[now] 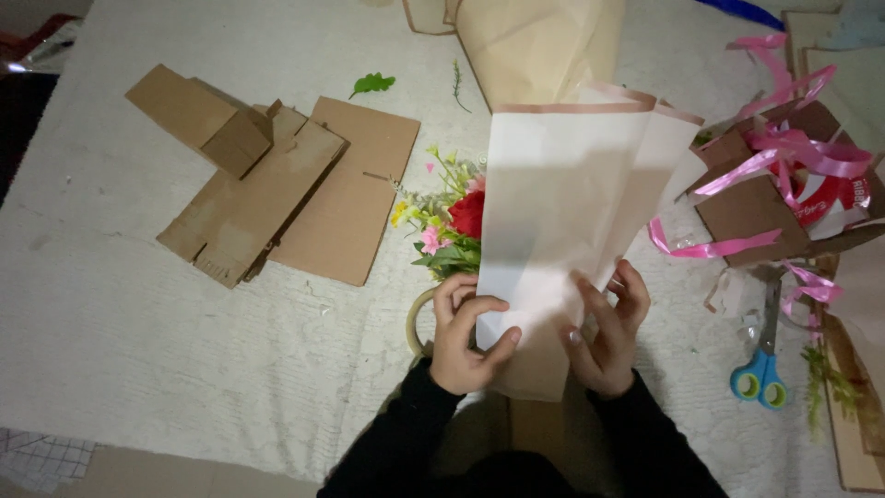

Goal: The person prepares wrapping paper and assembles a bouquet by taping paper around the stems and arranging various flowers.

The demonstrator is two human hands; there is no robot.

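Note:
My left hand (466, 337) grips the lower left edge of a pale pink wrapping sheet (562, 203) with a darker pink border. On the sheet's lower right side, my right hand (608, 327) pinches the paper with its fingers bent. The sheet stands folded around a small bouquet (447, 226) of a red flower, pink and yellow blooms and green leaves, which pokes out at its left. Brown paper (530, 373) shows under the sheet, between my wrists. A tape roll (417, 323) lies partly hidden behind my left hand.
Flattened cardboard pieces (277, 175) lie at the left on the white textured cloth (138, 314). Brown kraft paper (535, 46) rises behind the sheet. At the right are pink ribbon (793, 152) over a brown box, and blue-handled scissors (763, 364). A green leaf (371, 85) lies far back.

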